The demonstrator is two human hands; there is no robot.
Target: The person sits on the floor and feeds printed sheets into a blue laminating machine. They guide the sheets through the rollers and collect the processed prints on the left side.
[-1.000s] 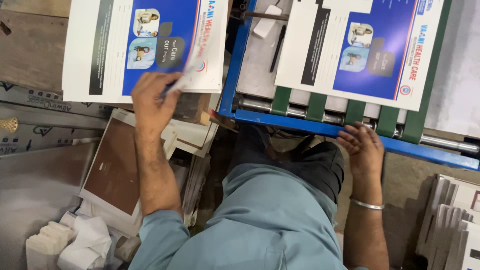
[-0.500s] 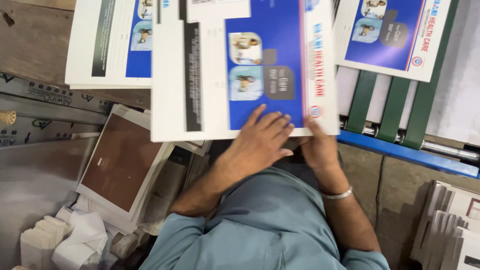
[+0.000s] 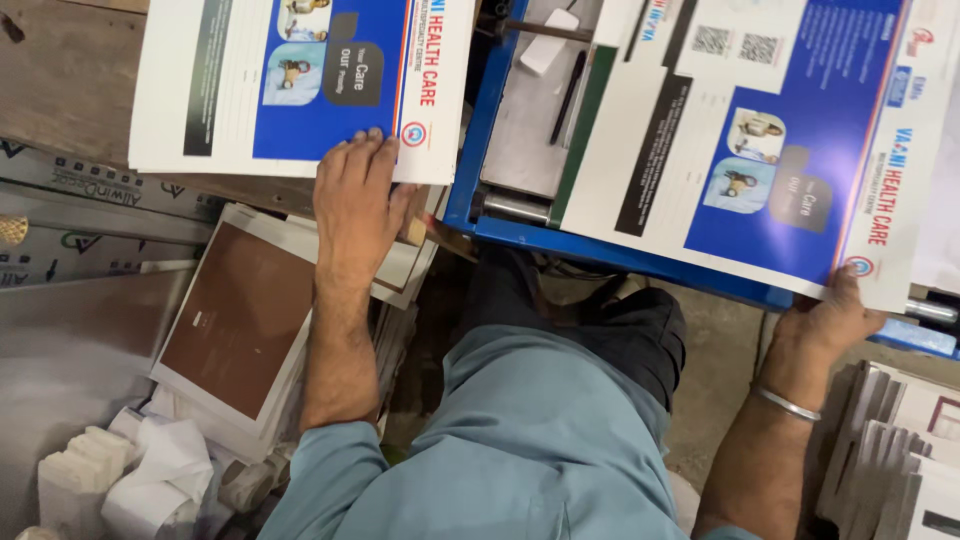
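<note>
My left hand [image 3: 355, 205] lies flat on the near right corner of a stack of printed white-and-blue sheets [image 3: 240, 90] on the wooden table at the left. My right hand [image 3: 825, 320], with a metal bangle at the wrist, grips the near corner of another printed white-and-blue sheet [image 3: 760, 140]. That sheet lies tilted over the blue-framed machine [image 3: 480, 150], covering its rollers. A dark pen lies on the machine's grey plate.
Brown-faced boards [image 3: 235, 320] are stacked beside my left forearm. White crumpled paper [image 3: 130, 480] lies at the lower left. Stacks of folded card [image 3: 900, 450] stand at the lower right. My lap in grey-blue cloth fills the bottom middle.
Both hands carried a printed sheet across from the left stack; my right hand now holds it over the machine, and my left hand has gone back to the left stack.
</note>
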